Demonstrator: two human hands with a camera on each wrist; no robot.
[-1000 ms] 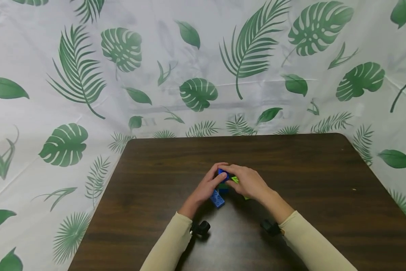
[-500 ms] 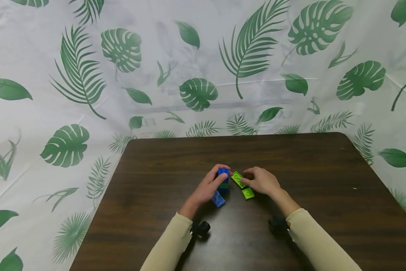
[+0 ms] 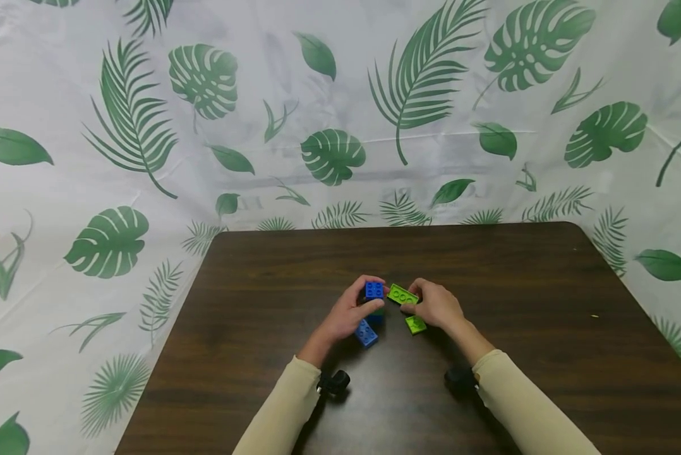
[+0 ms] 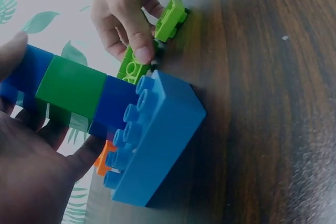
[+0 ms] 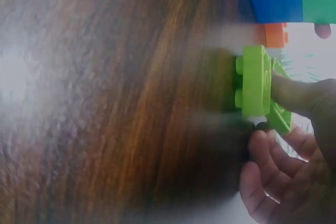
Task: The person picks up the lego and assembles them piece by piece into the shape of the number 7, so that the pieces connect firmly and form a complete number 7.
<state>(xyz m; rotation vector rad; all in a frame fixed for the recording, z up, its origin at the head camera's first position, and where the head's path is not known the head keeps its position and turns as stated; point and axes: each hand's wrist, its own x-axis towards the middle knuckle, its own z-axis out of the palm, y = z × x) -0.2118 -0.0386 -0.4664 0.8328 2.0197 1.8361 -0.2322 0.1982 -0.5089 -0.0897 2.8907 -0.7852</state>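
Left hand (image 3: 345, 317) curls round tall blue-green-blue plastic stack (image 3: 374, 290) | right hand (image 3: 439, 306) pinches oblong lime-green plastic brick (image 3: 400, 293) — best gripped by edges, stack steadied.

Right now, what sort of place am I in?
Looks like an indoor tabletop workspace, perhaps set up for filming: leaf-print sheeting behind a wood-grain table, and toy bricks on it.

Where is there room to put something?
The table looks bare from its left edge to the left hand, and between the wrist cameras. It's crowded between that hand and the right hand: blue-and-green stack, light-blue brick, lime bricks, an orange piece nearby.
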